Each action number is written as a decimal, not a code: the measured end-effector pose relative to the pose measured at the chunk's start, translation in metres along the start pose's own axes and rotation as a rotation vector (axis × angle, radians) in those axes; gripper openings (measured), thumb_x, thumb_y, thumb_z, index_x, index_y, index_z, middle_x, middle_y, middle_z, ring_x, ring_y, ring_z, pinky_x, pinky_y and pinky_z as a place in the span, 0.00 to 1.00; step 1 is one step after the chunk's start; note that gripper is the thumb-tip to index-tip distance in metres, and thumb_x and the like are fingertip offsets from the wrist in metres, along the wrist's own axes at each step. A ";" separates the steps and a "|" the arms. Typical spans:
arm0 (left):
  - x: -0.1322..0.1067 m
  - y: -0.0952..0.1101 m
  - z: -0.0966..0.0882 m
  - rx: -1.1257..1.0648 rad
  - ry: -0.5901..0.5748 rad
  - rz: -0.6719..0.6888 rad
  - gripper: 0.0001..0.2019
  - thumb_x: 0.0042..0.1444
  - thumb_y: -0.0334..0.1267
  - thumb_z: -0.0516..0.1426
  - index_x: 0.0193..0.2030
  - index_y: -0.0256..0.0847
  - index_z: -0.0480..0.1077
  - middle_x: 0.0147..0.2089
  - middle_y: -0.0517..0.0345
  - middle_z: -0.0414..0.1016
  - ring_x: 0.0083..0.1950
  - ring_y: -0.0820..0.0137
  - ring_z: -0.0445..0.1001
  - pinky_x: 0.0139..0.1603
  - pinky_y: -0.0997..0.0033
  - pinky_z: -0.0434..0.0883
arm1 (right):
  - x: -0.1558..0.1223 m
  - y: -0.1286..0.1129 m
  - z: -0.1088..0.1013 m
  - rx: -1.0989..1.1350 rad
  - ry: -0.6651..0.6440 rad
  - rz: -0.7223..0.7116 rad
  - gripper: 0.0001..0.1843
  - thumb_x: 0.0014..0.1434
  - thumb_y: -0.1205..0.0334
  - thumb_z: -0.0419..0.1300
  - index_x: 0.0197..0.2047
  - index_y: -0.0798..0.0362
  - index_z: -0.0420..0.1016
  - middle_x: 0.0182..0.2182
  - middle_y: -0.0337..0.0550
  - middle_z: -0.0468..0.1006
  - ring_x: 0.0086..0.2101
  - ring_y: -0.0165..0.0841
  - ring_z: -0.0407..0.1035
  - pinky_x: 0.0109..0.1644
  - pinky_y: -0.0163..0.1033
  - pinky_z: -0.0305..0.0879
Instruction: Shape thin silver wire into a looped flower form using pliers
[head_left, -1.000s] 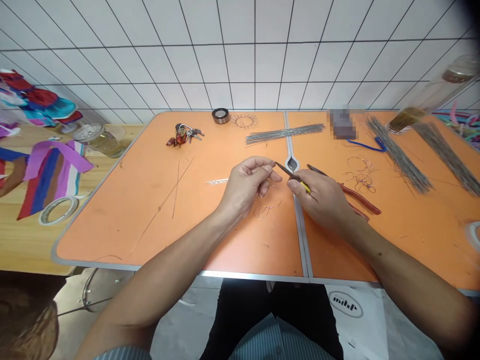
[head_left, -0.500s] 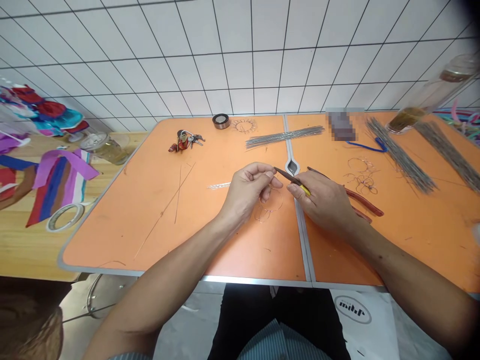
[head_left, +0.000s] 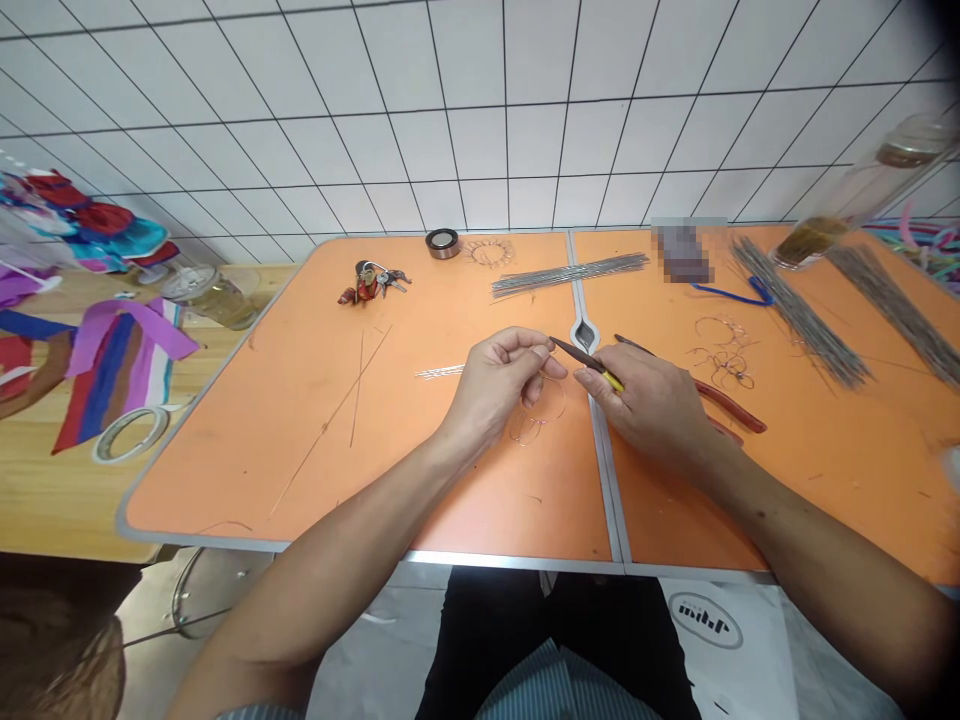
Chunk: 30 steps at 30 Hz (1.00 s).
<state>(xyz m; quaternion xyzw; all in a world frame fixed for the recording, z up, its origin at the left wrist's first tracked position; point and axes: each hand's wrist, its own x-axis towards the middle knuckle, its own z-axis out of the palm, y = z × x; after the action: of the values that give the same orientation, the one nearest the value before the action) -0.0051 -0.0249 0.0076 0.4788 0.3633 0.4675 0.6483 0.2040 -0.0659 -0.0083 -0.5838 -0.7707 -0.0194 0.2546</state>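
My left hand [head_left: 495, 385] hovers over the middle of the orange table [head_left: 315, 460], fingers pinched on a thin wire loop [head_left: 541, 405] that hangs below it. My right hand [head_left: 649, 405] is closed round small pliers [head_left: 581, 356] with a yellow grip, their dark tip pointing left and meeting the left fingertips. Red-handled pliers [head_left: 716, 395] lie on the table just behind my right hand.
Bundles of straight wire [head_left: 570, 272] lie at the back centre and at the right [head_left: 799, 315]. Finished wire loops [head_left: 724, 355], keys [head_left: 369, 280], a tape roll [head_left: 442, 241] and a jar [head_left: 862, 195] are on the table. Coloured fabric [head_left: 112, 355] lies at the left.
The view shifted slightly; both hands stay together at the table's middle, with the pliers' tip still at the left fingertips.
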 end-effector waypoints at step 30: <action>-0.001 -0.006 0.001 0.019 0.012 -0.036 0.08 0.61 0.40 0.67 0.39 0.38 0.78 0.36 0.51 0.87 0.22 0.77 0.69 0.25 0.75 0.67 | 0.000 0.003 0.000 -0.286 0.173 -0.125 0.22 0.77 0.50 0.58 0.33 0.53 0.77 0.27 0.43 0.77 0.29 0.34 0.67 0.30 0.41 0.45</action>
<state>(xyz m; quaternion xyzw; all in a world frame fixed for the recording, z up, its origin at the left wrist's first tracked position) -0.0031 -0.0271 0.0022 0.4755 0.3802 0.4552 0.6497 0.2071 -0.0651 -0.0092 -0.5612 -0.7701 -0.1947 0.2323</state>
